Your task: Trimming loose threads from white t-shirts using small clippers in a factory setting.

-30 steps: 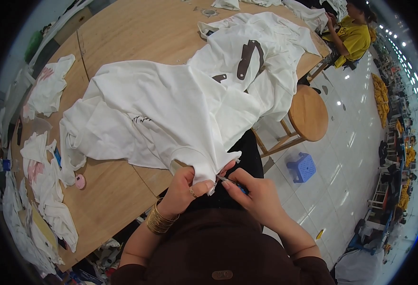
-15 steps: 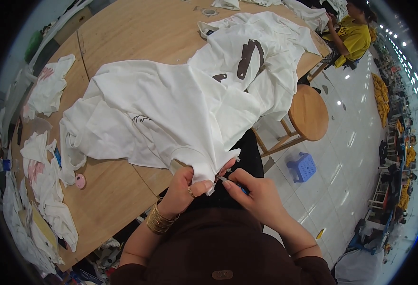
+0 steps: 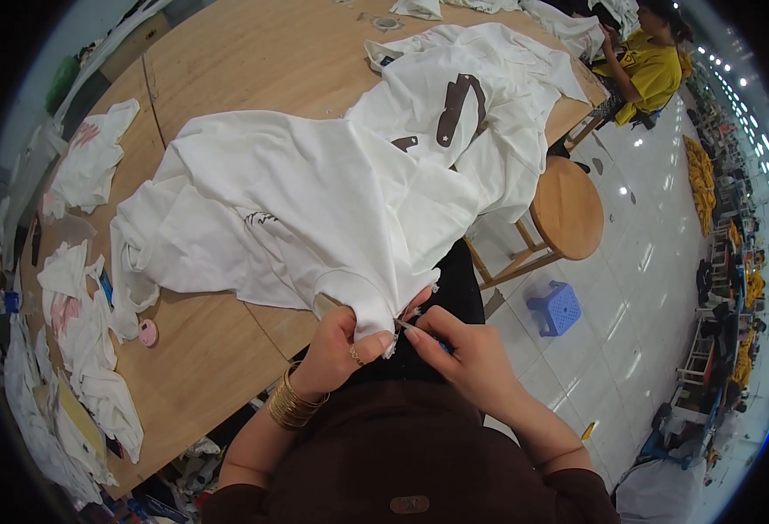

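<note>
White garment (image 3: 315,210) lies spread over worktop (image 3: 227,367), its hem corner pulled off the near edge to lower centre of frame. Left hand (image 3: 336,354) pinches that hem corner, fingers closed narrow on the cloth; gold bangles (image 3: 293,403) at wrist. Right hand (image 3: 463,354) closed around a small tool w/ bluish handle (image 3: 444,347), tip at the hem; prob. thread snips, too small to confirm.

Judgement on step: trimming at hem. Keep cloth taut btwn the pinch and the tool tip, cut close to the seam w/o nicking fabric, feed hem round in short lengths.

Edges/room: worktop edge runs diagonally just above hands; bulk of garment rests on it, so little drag. Second white garment w/ brown patches (image 3: 463,105) overlaps the first, upper centre. Small pink disc (image 3: 147,332) and heaps of white pieces (image 3: 79,349) at left. Wooden stool (image 3: 568,205) and blue plastic stool (image 3: 555,307) to right on tiled floor (image 3: 647,262); elbow room open there. Another person in yellow (image 3: 642,65) upper right, well apart.
</note>
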### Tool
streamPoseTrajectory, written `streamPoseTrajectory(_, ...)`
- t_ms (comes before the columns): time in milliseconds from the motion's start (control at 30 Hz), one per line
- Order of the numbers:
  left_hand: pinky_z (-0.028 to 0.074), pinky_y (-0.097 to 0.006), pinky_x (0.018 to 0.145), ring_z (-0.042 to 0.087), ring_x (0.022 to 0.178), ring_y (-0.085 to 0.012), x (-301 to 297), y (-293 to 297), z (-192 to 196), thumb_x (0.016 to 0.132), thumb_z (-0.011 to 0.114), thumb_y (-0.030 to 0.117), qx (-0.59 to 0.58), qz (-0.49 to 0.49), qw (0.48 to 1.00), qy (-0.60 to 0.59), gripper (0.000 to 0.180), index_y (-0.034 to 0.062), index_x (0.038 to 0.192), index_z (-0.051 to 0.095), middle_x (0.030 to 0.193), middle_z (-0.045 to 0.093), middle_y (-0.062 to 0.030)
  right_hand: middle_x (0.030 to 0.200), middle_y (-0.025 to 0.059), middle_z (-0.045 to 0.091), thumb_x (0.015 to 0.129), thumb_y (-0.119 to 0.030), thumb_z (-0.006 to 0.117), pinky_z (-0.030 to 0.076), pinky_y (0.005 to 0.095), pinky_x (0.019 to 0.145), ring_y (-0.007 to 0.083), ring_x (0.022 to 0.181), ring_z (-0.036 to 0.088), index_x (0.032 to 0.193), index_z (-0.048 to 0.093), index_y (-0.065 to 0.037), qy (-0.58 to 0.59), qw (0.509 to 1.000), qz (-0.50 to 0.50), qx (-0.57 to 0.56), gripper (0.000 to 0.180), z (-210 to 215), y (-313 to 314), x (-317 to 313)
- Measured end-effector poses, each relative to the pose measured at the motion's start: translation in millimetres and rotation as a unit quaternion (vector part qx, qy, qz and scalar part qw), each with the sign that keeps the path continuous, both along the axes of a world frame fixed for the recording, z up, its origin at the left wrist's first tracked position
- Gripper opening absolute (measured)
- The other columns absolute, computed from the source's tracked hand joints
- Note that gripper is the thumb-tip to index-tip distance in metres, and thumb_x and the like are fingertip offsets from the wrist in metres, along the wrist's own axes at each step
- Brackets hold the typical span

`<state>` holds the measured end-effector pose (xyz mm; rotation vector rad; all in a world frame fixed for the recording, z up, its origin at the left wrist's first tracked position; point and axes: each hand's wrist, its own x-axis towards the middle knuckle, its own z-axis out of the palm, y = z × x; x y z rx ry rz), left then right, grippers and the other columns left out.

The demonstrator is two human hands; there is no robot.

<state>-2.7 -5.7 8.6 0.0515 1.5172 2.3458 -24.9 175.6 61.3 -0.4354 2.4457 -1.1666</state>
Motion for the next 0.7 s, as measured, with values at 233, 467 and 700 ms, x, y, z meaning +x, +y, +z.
streamPoseTrajectory(233,0.038,-0.032,0.095,0.05,0.111,-0.0236,-5.0,6.6,10.2,0.075,0.051,0.012,0.049,0.003,0.998,-0.027,0.047,-0.0114,0.116,0.046,0.118,0.052,-0.0203,0.053,0.0112,0.051,0.087,-0.028,0.055,0.039,0.0364,0.045,0.0291,0.048,0.053,0.083,0.053,-0.008,0.0,1.0,-0.005,0.007,0.021,0.2,-0.2,1.3)
streamPoseTrajectory(467,0.034,-0.037,0.101,0.044,0.119,-0.0317,-6.8,7.4,20.2,0.068,0.053,0.018,0.093,0.019,0.993,-0.068,0.063,-0.0154,0.12,0.04,0.125,0.044,-0.0294,0.053,0.0115,0.051,0.088,-0.027,0.054,0.04,0.0373,0.045,0.0295,0.048,0.054,0.084,0.052,-0.007,0.0,1.0,-0.001,0.013,0.02,3.2,1.6,1.8)
streamPoseTrajectory(700,0.035,-0.036,0.1,0.046,0.118,-0.0307,-1.3,3.8,9.6,0.069,0.054,0.019,0.073,0.015,0.993,-0.091,0.062,-0.0153,0.119,0.042,0.125,0.045,-0.0289,0.053,0.0115,0.051,0.088,-0.027,0.053,0.039,0.0374,0.045,0.0292,0.049,0.054,0.084,0.052,-0.007,-0.006,1.0,0.004,0.008,0.02,0.8,-0.8,1.5)
